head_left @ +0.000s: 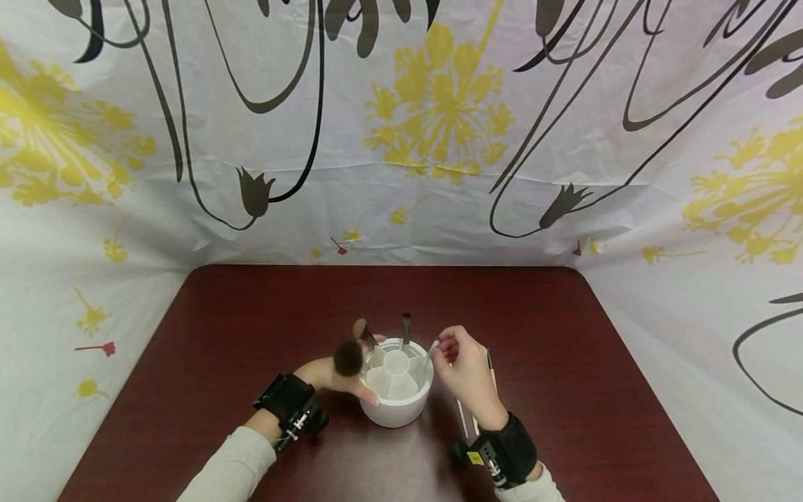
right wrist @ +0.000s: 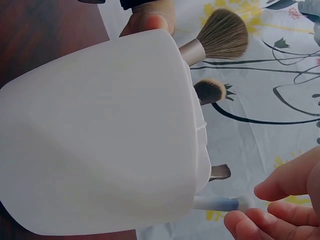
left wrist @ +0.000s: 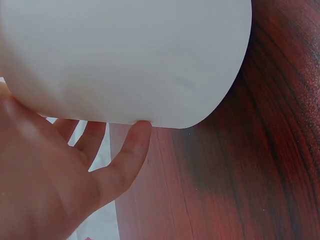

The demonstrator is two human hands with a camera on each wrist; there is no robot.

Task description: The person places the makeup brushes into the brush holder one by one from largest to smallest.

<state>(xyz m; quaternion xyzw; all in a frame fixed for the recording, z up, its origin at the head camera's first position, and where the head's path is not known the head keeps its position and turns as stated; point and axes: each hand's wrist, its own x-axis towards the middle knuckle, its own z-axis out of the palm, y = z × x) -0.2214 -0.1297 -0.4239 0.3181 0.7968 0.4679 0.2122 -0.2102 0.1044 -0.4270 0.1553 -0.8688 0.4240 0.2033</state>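
Observation:
A white round makeup brush holder (head_left: 394,413) with several compartments stands on the table. My left hand (head_left: 341,378) grips its left side, thumb at the front and fingers behind; in the left wrist view the fingers press along its wall (left wrist: 125,60). Inside the holder stand a large fluffy brush (head_left: 348,358), a smaller rounded brush (head_left: 361,330) and a flat dark brush (head_left: 406,328). A thin pale stick with a bluish end (right wrist: 217,203) leans in the right-hand compartment. Around its tip, my right hand (head_left: 469,376) has thumb and fingers parted; whether a fingertip touches it I cannot tell.
A few slim sticks or brushes (head_left: 463,418) lie on the dark red-brown table (head_left: 263,314), partly under my right forearm. A white patterned cloth (head_left: 439,230) hangs behind the table and along both sides.

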